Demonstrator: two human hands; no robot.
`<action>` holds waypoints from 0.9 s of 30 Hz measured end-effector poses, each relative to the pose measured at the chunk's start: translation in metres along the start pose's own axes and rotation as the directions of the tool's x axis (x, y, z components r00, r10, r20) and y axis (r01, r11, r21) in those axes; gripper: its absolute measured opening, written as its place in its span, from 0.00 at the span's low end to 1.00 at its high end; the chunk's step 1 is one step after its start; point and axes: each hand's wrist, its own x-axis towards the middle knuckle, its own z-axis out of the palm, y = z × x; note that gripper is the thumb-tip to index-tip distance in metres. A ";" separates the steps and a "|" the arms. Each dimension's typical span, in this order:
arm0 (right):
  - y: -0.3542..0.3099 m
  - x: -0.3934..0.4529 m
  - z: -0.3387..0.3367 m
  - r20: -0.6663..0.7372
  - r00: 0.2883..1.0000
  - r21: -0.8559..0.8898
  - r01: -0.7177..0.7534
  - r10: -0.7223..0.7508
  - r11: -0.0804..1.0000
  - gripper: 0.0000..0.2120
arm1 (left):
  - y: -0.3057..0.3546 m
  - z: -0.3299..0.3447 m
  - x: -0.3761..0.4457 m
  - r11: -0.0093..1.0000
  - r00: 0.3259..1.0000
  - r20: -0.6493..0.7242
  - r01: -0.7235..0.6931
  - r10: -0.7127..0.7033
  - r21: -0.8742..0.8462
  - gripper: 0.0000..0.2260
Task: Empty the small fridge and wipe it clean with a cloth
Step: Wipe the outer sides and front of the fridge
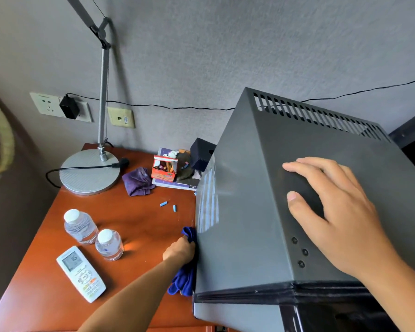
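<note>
The small fridge (285, 200) stands at the wooden table's (46, 291) right edge. The left hand (180, 251) grips a blue cloth (183, 279) against its left side; the right hand (333, 212) lies flat, fingers spread, on top. Near the left hand stand two capped water bottles (82, 226) and a remote (80, 273); behind, an open crayon box (164, 167) with crayons in it
</note>
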 end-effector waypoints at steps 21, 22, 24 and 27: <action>-0.004 -0.007 0.000 0.028 1.000 -0.075 0.010 -0.008 0.997 0.26 | 0.027 -0.042 -0.193 0.679 0.825 -0.348 -0.564 0.445 -0.469 0.18; -0.003 -0.006 0.000 0.025 1.000 -0.078 0.014 -0.012 0.997 0.26 | 0.026 -0.039 -0.196 0.683 0.835 -0.343 -0.549 0.430 -0.481 0.18; -0.003 -0.006 0.001 0.022 1.000 -0.077 0.014 -0.013 0.997 0.26 | 0.031 -0.042 -0.188 0.697 0.856 -0.347 -0.515 0.384 -0.499 0.17; -0.003 -0.004 0.000 0.000 1.000 -0.062 0.012 -0.012 0.998 0.25 | 0.058 -0.064 -0.149 0.766 0.880 -0.384 -0.444 0.278 -0.464 0.17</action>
